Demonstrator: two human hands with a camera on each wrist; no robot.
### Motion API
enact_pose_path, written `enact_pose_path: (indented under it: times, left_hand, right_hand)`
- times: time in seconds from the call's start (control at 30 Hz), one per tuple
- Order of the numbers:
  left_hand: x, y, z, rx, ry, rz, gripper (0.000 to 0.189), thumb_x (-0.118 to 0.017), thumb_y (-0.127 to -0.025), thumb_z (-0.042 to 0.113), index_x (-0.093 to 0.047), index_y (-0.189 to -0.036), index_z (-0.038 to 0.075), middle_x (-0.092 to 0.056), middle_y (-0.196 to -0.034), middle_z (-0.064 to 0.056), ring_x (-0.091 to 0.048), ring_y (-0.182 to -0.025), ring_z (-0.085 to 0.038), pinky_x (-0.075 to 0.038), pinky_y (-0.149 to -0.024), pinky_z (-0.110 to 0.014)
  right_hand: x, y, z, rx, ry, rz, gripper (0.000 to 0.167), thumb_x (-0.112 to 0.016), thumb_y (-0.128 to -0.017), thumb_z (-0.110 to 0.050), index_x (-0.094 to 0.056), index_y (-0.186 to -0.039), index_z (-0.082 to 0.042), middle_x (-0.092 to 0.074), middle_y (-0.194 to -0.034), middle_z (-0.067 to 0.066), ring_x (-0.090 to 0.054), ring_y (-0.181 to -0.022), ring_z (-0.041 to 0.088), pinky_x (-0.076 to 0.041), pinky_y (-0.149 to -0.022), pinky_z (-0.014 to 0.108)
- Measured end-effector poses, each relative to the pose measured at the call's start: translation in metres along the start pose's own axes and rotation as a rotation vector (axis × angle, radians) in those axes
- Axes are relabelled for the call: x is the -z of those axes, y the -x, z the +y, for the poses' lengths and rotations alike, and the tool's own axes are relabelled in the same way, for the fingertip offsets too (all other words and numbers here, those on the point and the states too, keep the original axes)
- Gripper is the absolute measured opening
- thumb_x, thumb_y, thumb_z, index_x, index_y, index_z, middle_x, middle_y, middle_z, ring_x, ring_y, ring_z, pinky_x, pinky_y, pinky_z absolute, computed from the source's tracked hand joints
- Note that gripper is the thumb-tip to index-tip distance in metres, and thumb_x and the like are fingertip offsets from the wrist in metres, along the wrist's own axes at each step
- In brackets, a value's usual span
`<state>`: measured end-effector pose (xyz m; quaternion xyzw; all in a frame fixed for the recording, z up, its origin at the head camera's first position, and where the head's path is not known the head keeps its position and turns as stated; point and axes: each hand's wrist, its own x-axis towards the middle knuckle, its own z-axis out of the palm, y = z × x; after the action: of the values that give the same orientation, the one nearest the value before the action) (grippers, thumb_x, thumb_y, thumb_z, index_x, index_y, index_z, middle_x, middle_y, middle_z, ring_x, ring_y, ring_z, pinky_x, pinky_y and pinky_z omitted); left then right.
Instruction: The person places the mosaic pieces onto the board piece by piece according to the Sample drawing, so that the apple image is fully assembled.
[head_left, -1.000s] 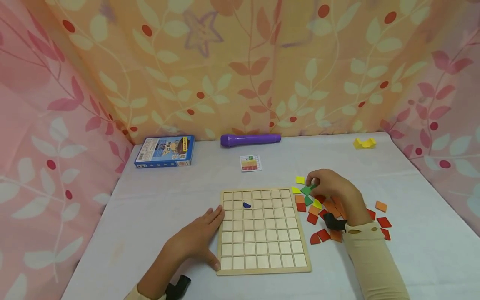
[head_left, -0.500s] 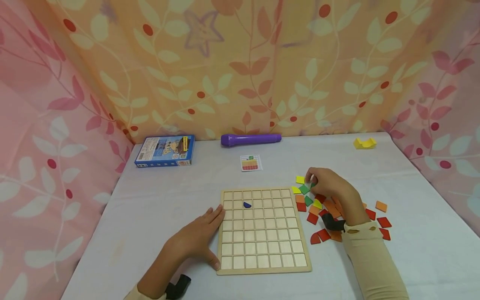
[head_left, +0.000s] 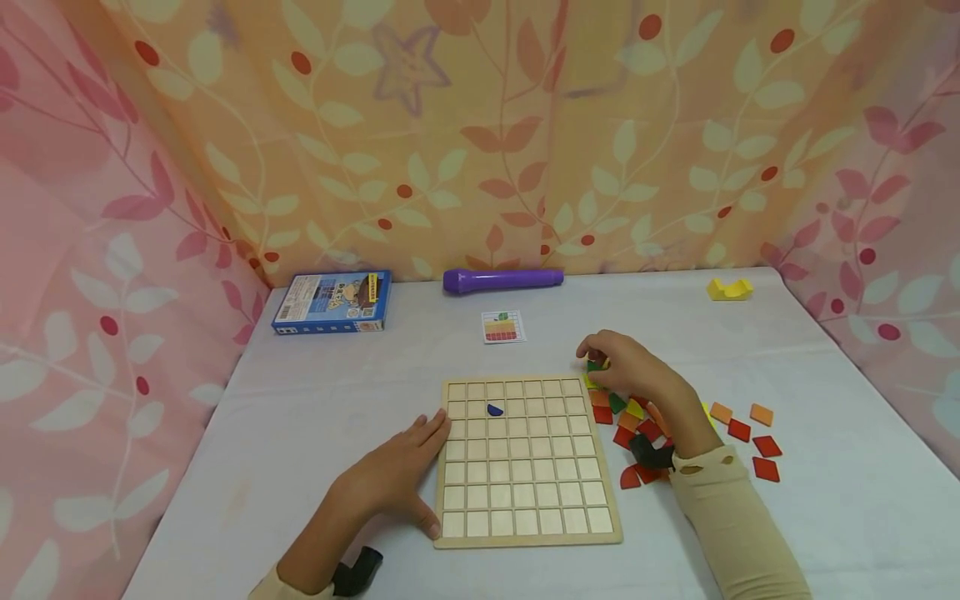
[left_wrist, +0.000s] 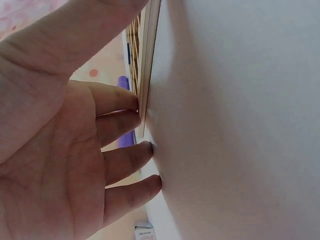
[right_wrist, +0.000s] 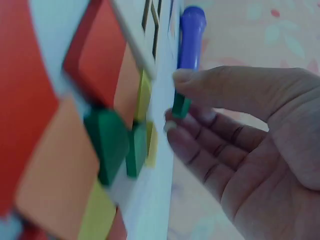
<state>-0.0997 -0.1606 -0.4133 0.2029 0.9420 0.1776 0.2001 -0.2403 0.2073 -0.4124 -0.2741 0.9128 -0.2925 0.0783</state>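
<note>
A wooden grid board (head_left: 528, 543) lies on the white cloth, with one dark blue half-round piece (head_left: 495, 410) in an upper cell. My left hand (head_left: 393, 479) rests against its left edge, fingers extended and thumb at the lower left corner. In the left wrist view, two fingertips meet the board's side. Above the coloured tiles by the board's upper right corner is my right hand (head_left: 633, 367). It pinches a small green tile (right_wrist: 181, 106) between thumb and fingers. Below it lie other green tiles (right_wrist: 107, 145), an orange tile (right_wrist: 60, 170) and a red tile (right_wrist: 97, 50).
Loose red tiles (head_left: 767, 469) and orange tiles (head_left: 761, 414) spread to the right of the board. Behind it lie a small pattern card (head_left: 502, 327) and a purple microphone-shaped stick (head_left: 502, 281). A blue box (head_left: 332, 302) stands back left, a yellow holder (head_left: 730, 289) back right.
My right hand has moved left from over the tile pile toward the board's upper right corner, carrying the green tile. Several tiles at the right are uncovered. The left hand has not moved.
</note>
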Motion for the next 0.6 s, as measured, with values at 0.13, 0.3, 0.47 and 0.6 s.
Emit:
enact_pose_path:
  times: [0.13, 0.3, 0.47, 0.6]
  left_hand:
    - [0.0, 0.0, -0.001, -0.001, -0.003, 0.0, 0.138, -0.097, -0.05, 0.051, -0.025, -0.159, 0.005, -0.017, -0.166, -0.009, -0.015, -0.151, -0.034, -0.027, -0.116, -0.051]
    - [0.001, -0.001, -0.002, -0.006, -0.007, -0.005, 0.139, -0.097, -0.05, 0.051, -0.024, -0.159, 0.006, -0.016, -0.166, -0.009, -0.015, -0.151, -0.034, -0.027, -0.116, -0.052]
    - [0.0, -0.001, -0.003, -0.012, -0.012, -0.006, 0.139, -0.097, -0.05, 0.051, -0.024, -0.159, 0.006, -0.016, -0.166, -0.009, -0.014, -0.151, -0.034, -0.027, -0.116, -0.052]
    - [-0.001, -0.002, -0.003, -0.01, 0.0, -0.002, 0.138, -0.098, -0.05, 0.05, -0.025, -0.159, 0.006, -0.017, -0.166, -0.008, -0.015, -0.151, -0.034, -0.027, -0.116, -0.052]
  right_hand:
    - [-0.006, -0.003, -0.013, 0.027, -0.044, -0.014, 0.029, -0.071, -0.089, -0.001, -0.067, -0.117, 0.001, -0.067, -0.107, 0.012, -0.062, -0.095, 0.027, -0.055, -0.081, 0.043]
    - [-0.014, -0.009, -0.027, 0.083, -0.016, -0.02, 0.028, -0.071, -0.089, -0.001, -0.069, -0.117, -0.003, -0.069, -0.112, 0.01, -0.063, -0.091, 0.022, -0.054, -0.076, 0.037]
    - [-0.027, -0.022, -0.041, 0.21, 0.113, -0.043, 0.027, -0.07, -0.087, 0.003, -0.072, -0.113, -0.006, -0.07, -0.109, 0.004, -0.062, -0.096, 0.022, -0.052, -0.086, 0.041]
    - [-0.04, -0.034, -0.052, 0.281, 0.175, -0.09, 0.028, -0.069, -0.086, 0.006, -0.075, -0.108, -0.009, -0.071, -0.107, -0.001, -0.059, -0.099, 0.02, -0.051, -0.089, 0.038]
